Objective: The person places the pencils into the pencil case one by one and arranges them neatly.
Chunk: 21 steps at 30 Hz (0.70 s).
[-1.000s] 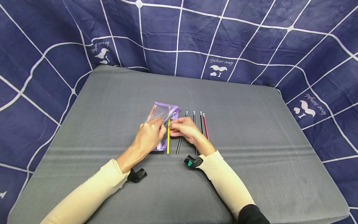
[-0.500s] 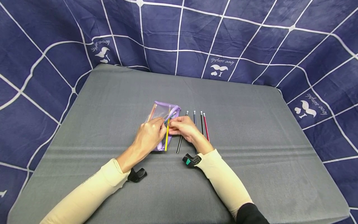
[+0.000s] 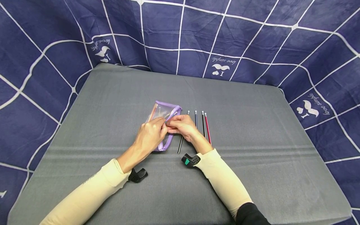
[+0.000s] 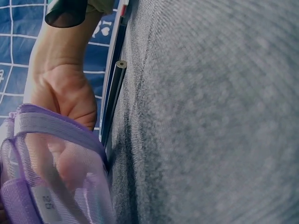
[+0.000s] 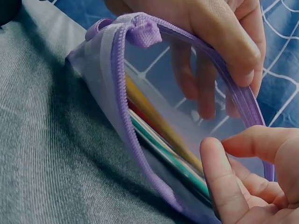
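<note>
My left hand [image 3: 152, 132] grips the purple zipper edge of a see-through pencil pouch [image 3: 170, 105]. In the right wrist view the mouth of the pouch gapes, and the left hand's thumb [image 5: 238, 60] presses on its rim. Inside lie several pencils, among them a yellow pencil [image 5: 154, 116] above a green pencil [image 5: 173, 163]. My right hand [image 3: 182, 126] is at the pouch mouth, thumb and index fingertips close together with nothing visible between them. The thumb hides the near end of the yellow pencil. Through the pouch wall [image 4: 93, 196], the right hand's fingers show blurred in the left wrist view.
Right of the pouch on the grey table [image 3: 239, 156] lie a black pencil [image 3: 180, 145], a blue pencil [image 3: 196, 117], another black pencil [image 3: 203, 123] and a red pencil [image 3: 207, 126]. Behind hangs a blue checked cloth [image 3: 197, 37].
The yellow pencil has gone from the pouch's right edge to inside the pouch. My right hand has shifted left along with it. The left hand keeps its grip on the pouch.
</note>
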Tool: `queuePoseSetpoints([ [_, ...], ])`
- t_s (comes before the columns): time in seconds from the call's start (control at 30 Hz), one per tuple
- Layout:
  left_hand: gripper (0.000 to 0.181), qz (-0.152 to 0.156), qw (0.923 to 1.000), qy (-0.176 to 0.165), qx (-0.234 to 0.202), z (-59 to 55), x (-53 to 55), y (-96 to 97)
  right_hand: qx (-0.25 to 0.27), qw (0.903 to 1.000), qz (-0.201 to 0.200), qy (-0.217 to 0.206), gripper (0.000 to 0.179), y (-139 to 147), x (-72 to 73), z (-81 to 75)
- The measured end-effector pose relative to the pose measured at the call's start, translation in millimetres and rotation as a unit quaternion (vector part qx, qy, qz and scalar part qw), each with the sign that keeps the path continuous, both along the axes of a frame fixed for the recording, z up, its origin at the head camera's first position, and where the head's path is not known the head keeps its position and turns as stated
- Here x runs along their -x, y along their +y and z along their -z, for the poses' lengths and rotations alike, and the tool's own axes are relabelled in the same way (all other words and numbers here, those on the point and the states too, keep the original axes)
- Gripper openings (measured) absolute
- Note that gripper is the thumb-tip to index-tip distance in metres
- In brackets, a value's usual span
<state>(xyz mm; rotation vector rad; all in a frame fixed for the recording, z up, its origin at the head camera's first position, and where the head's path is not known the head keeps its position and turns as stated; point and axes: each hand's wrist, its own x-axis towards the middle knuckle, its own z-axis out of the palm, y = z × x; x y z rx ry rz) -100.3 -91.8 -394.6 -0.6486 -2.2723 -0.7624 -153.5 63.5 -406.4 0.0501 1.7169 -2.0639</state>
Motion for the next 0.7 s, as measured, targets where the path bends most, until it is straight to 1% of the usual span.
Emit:
queuePoseSetpoints([
  [0.13, 0.014, -0.001, 1.0000, 0.001, -0.001, -0.7, 0.1, 0.1, 0.003, 1.0000, 0.001, 0.005, 0.011, -0.9, -1.1, -1.7],
  [0.3, 0.015, -0.002, 1.0000, -0.001, 0.001, -1.0, -0.6, -0.2, 0.005, 1.0000, 0.002, 0.000, 0.009, -0.8, -1.9, -3.1],
  [0.47, 0.015, 0.000, 1.0000, 0.000, 0.002, -1.1, -0.6, -0.7, 0.002, 1.0000, 0.000, -0.003, 0.011, 0.2, -3.0, -5.0],
  [0.7, 0.012, 0.003, 1.0000, 0.008, 0.003, -0.8, 0.5, -1.0, -0.001, 1.0000, -0.006, 0.007, 0.008, 3.7, -3.5, -6.2],
])
